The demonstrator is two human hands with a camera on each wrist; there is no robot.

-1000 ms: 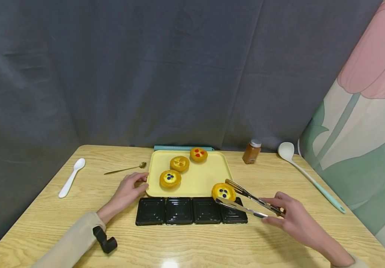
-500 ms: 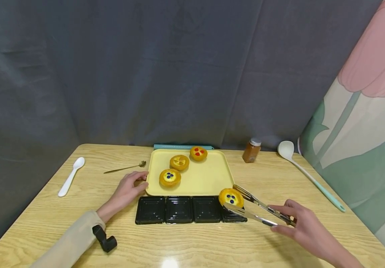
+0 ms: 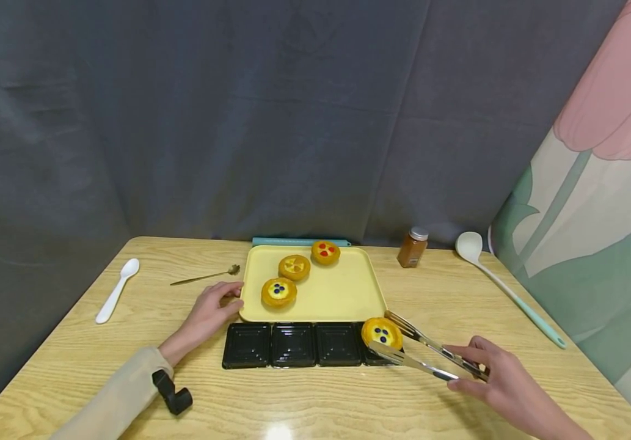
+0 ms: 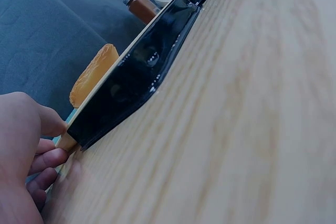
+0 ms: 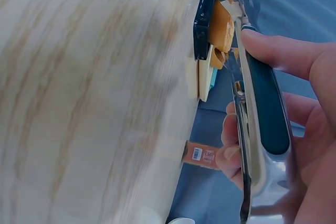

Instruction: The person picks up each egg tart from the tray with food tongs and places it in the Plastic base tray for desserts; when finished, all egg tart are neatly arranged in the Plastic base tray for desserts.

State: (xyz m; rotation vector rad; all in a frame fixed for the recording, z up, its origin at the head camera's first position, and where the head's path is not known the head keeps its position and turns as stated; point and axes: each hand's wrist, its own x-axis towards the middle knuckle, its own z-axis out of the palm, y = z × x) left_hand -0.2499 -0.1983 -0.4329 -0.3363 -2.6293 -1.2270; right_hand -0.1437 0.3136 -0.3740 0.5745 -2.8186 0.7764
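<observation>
My right hand [image 3: 510, 386] grips metal tongs [image 3: 430, 345] with dark handle grips [image 5: 265, 100]. Between the tongs' tips is an egg tart [image 3: 382, 333] topped with blue berries, over the rightmost compartment of a black four-sided-cell tray [image 3: 293, 346]; whether it touches the bottom is hidden. My left hand [image 3: 209, 315] pinches the left edge of a yellow tray [image 3: 342, 293], thumb and fingers at its corner in the left wrist view. On that tray sit a second blue-berry tart [image 3: 279, 293], a tart with yellow pieces [image 3: 294, 267] and one with red berries [image 3: 325, 252].
A white spoon [image 3: 117, 291] and a thin gold spoon [image 3: 205, 278] lie to the left. Behind the yellow tray is a teal strip-like object [image 3: 301, 242]. A brown jar [image 3: 412, 247] stands at the back right, near a long-handled ladle [image 3: 507, 289]. A dark curtain [image 3: 271, 122] hangs behind.
My right hand has moved right and toward me, carrying the tart in the tongs from the yellow tray's front corner to over the rightmost black compartment. The left hand stays in place.
</observation>
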